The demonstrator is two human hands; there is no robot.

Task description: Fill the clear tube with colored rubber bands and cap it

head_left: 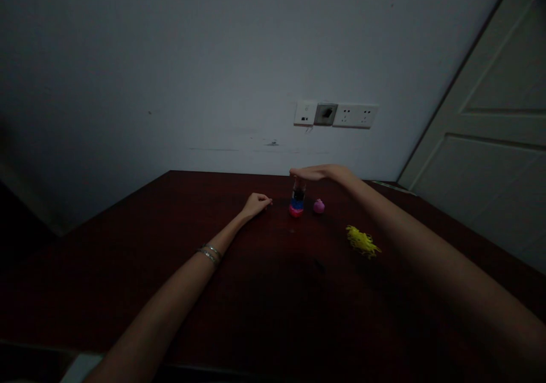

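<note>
A clear glass [297,195] stands upright on the table, with pink at the bottom, blue above that and something dark on top. My right hand [313,172] lies flat over the glass's mouth, palm down, fingers stretched out. To the left of the glass, my left hand [257,204] rests on the table with its fingers curled in; nothing shows in it. A small pink-purple ball-like thing [318,206] with a knobbed top sits just right of the glass. Nearer to me, below my right forearm, lies a yellow stringy, tassel-like thing [362,242].
The dark reddish-brown table [128,246] reaches back to a pale wall [191,75]. Sockets and switches [335,115] are set in the wall behind the glass. A white panelled door [490,121] stands at the right. The light is dim.
</note>
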